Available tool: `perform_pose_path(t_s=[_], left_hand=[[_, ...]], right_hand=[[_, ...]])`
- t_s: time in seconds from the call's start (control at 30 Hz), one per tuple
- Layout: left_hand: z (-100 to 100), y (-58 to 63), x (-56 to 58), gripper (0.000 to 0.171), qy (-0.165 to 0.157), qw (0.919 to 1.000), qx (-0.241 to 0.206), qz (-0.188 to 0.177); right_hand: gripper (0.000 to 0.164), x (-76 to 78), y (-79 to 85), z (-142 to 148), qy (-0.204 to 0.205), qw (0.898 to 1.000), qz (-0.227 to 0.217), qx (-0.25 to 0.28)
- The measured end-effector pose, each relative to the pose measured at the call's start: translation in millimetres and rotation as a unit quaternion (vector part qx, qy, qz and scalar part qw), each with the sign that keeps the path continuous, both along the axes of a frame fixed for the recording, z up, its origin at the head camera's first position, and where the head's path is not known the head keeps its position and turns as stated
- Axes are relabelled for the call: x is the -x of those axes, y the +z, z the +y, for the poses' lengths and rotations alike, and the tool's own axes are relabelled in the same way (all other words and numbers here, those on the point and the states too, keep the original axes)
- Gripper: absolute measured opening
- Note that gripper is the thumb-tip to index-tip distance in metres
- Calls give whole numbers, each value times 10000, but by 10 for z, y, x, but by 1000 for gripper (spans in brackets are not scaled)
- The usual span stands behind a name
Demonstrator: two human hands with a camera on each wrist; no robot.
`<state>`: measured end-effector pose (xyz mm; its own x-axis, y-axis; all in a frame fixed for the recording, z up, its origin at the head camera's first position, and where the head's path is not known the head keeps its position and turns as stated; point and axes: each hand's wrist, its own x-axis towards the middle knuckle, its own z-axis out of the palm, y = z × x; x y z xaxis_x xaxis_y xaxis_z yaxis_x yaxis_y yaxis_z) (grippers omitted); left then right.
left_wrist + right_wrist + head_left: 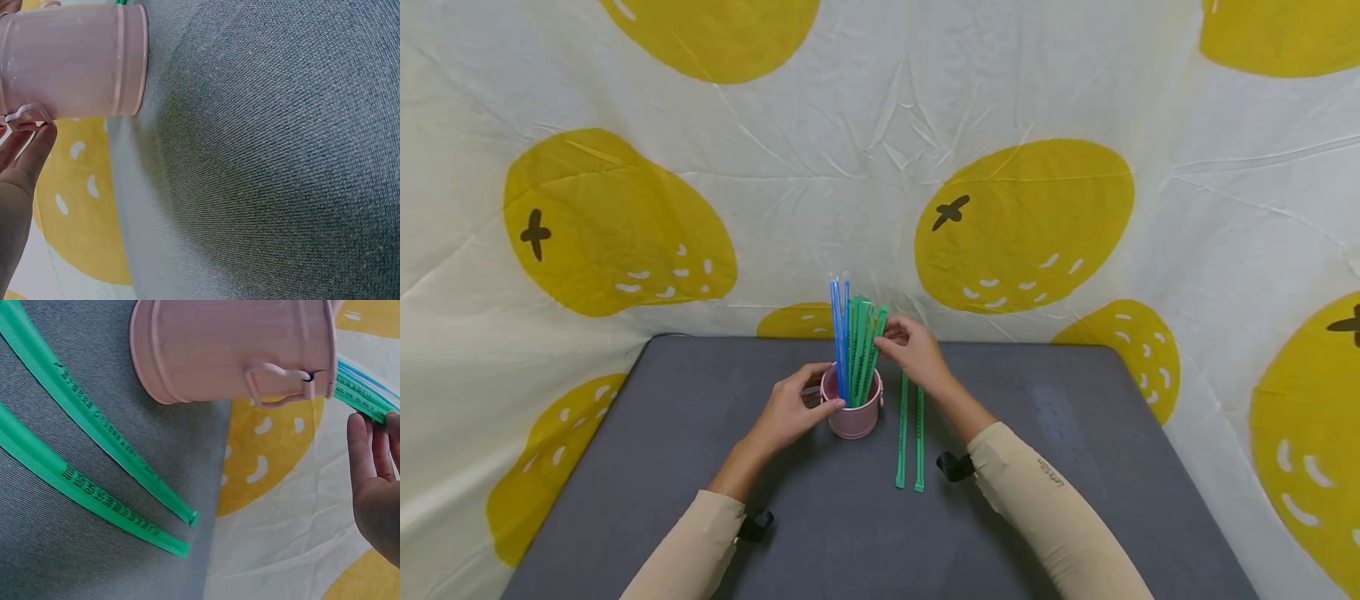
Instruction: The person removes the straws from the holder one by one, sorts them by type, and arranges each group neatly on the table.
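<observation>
A small pink bucket (853,423) stands upright on the table, holding several green wrapped straws (861,350) and a few blue straws (839,342) in clear wrappers. My left hand (792,408) grips the bucket at its left side, thumb over the front rim and fingers round the back. With its fingertips, my right hand (913,352) pinches the upper part of a green wrapped straw (874,354) that leans at the bucket's right side. In the right wrist view the fingers (360,447) touch the green straws just beyond the rim.
Two more green wrapped straws (119,503) lie side by side on the dark grey table (1060,517), right of the bucket and under the right forearm. Behind the table's back edge hangs a white cloth (820,225) printed with yellow fruit.
</observation>
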<state>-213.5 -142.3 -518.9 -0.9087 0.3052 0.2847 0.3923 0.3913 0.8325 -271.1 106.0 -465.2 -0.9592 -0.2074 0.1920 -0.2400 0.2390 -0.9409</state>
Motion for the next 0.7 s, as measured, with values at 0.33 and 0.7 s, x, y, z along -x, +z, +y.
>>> perform_pose_path(t_s=[0.33, 0.7], left_hand=[[-7, -18, 2, 64, 13, 10000, 72, 6], [-4, -32, 8, 65, 79, 9998, 158, -21]], right_hand=[[22, -25, 231, 71, 18, 9998, 124, 158], [22, -23, 515, 191, 71, 9993, 281, 239]])
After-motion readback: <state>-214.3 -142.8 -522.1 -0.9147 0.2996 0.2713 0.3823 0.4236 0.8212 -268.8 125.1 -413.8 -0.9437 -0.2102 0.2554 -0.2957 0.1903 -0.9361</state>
